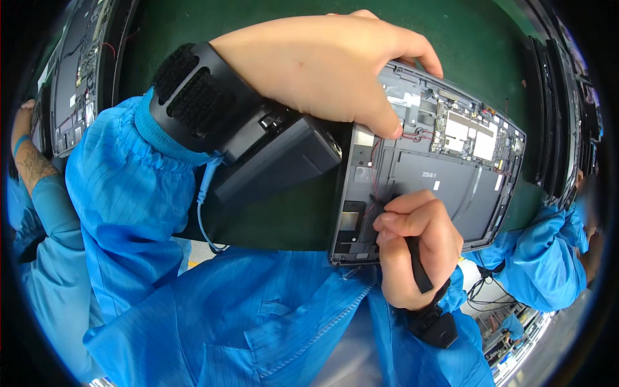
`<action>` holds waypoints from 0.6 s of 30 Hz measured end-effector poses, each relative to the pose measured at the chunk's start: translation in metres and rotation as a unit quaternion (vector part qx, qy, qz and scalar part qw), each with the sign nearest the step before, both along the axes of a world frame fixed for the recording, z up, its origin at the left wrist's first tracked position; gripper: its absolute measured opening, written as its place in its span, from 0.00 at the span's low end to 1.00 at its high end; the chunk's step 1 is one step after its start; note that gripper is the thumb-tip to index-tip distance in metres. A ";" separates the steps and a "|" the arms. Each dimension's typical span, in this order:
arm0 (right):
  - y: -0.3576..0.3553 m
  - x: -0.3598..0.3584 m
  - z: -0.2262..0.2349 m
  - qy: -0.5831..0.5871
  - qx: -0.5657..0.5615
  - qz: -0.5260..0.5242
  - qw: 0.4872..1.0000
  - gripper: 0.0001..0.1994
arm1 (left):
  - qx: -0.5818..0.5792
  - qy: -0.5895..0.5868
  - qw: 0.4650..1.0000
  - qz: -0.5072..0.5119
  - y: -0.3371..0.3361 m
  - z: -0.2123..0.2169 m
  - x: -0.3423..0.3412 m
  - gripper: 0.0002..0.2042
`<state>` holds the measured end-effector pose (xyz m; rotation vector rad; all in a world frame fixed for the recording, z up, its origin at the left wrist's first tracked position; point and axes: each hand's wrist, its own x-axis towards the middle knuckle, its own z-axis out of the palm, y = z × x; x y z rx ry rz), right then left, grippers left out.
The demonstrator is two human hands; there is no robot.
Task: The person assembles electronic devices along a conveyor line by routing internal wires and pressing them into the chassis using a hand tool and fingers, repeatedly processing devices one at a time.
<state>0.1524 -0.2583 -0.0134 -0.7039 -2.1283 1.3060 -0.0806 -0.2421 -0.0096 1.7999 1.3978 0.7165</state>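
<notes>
An opened tablet-like device [445,180] lies back-side up on the green belt, showing a dark battery, a circuit board with silver shields and thin red wires. My left hand [322,64] rests over its upper left corner, fingers curled on the frame and holding it down. My right hand [419,242] is closed around a thin black tool; its tip, at the red wires by the device's lower left part, is hidden by my fingers. A black wrist-worn unit [258,145] with a strap sits on my left forearm.
Green conveyor surface [213,26] runs across the top. More opened devices [77,77] lie at the far left, others stand at the right edge [561,116]. A person in blue sleeves works at the left [32,168], another at the right [541,258].
</notes>
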 end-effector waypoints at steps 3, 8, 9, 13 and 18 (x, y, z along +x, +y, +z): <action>0.006 0.003 0.013 -0.014 -0.043 -0.011 0.999 0.09 | 0.045 -0.013 0.999 0.007 0.003 0.005 0.002 0.28; 0.014 0.005 0.010 -0.001 -0.058 -0.023 0.998 0.08 | 0.046 -0.004 0.999 0.001 0.014 0.005 0.004 0.28; 0.015 0.004 0.010 -0.004 -0.051 -0.023 0.998 0.08 | 0.046 -0.005 0.999 0.000 0.015 0.004 0.004 0.28; 0.014 0.010 0.012 -0.020 -0.044 0.004 0.999 0.08 | 0.079 0.002 0.997 0.009 0.011 -0.002 0.008 0.28; 0.013 0.008 0.016 -0.020 -0.026 0.010 0.999 0.07 | 0.098 0.008 0.995 0.006 0.007 -0.001 0.009 0.28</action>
